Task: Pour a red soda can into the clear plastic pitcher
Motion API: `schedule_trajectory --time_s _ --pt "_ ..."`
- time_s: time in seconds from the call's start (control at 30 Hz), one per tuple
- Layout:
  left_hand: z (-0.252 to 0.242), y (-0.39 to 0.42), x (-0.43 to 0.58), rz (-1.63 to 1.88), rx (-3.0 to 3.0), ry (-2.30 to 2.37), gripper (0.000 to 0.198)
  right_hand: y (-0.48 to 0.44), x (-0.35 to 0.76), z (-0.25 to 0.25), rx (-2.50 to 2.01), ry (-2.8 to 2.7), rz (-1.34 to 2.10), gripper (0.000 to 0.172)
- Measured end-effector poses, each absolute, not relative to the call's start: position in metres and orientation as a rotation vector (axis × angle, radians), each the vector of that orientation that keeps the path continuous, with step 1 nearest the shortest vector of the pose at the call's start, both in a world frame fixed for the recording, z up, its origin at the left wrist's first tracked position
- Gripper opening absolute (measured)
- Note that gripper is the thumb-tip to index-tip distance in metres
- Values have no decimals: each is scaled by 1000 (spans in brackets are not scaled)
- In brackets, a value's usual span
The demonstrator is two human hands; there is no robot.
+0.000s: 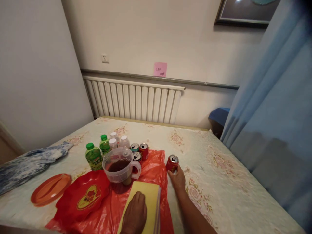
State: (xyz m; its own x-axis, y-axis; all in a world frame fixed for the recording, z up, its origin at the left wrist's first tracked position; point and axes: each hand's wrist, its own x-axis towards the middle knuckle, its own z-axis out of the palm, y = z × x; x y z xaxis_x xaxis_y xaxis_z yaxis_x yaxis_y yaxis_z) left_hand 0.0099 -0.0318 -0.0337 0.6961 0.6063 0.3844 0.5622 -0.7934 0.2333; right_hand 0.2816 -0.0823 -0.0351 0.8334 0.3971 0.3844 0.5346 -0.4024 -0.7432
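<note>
My right hand [177,178] is closed around a red drink can [172,163], which stands upright on the flowered cloth just right of a red plastic sheet [156,169]. My left hand [135,209] rests on a yellow pad-like block [149,195] with layered edges; its fingers look curled together. Beyond the block stands a clear plastic jug [114,177] with a handle, holding dark brown liquid. Behind the jug are a red can [144,151], a dark can [136,157] and a teal-topped can [135,148], all with their tops up.
Left of the jug are green-capped bottles [94,159] and white-capped bottles [124,142]. A red scalloped tray [73,198] and an orange lid [51,191] lie front left, near crumpled patterned fabric [31,165]. A radiator [136,100] lines the wall; a blue curtain [275,130] hangs right.
</note>
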Motion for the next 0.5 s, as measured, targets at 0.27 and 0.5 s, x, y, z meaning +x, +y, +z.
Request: schedule_trajectory --time_s 0.27,0.5 --pt "-39 -31 10 784 2779 966 20 -82 282 -38 -2059 -668 -148 49" --pt "-39 -32 11 648 2766 1025 19 -83 285 -41 -2013 -656 -116 58"
